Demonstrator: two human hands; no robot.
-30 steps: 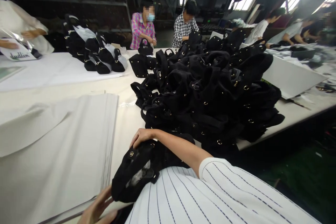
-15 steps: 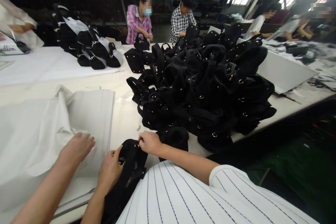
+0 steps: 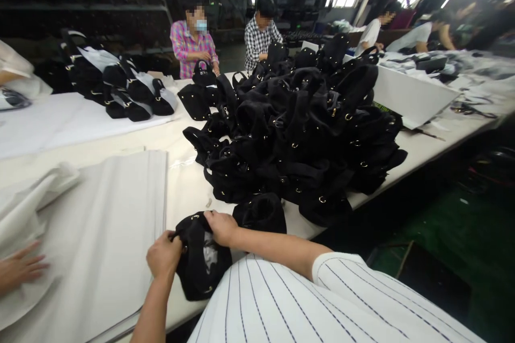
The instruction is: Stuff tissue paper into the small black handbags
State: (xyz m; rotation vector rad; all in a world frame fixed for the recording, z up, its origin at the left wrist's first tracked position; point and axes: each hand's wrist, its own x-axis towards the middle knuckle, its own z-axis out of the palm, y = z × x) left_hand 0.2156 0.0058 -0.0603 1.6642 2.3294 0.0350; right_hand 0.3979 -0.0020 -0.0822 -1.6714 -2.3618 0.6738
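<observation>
A black handbag [image 3: 193, 257] with small gold rings is at the table's near edge, against my striped shirt. Its mouth gapes, and something pale grey shows inside. My left hand [image 3: 164, 253] is closed on the rim at the left side. At the far right of the rim, my right hand [image 3: 220, 226] grips the black fabric. Just beyond that hand stands another black bag [image 3: 260, 213]. A large heap of black bags [image 3: 298, 134] rises behind it.
At left lies a stack of pale sheets [image 3: 116, 214]; a co-worker's hand [image 3: 22, 268] rests on a folded-back sheet. Finished-looking black bags [image 3: 129, 91] stand farther back. A white box [image 3: 414, 94] leans right of the heap. Several people work around the table.
The handbag has turned and its opening now faces up more. My left hand has closed on its rim. The co-worker's hand has moved left, drawing the top sheet back.
</observation>
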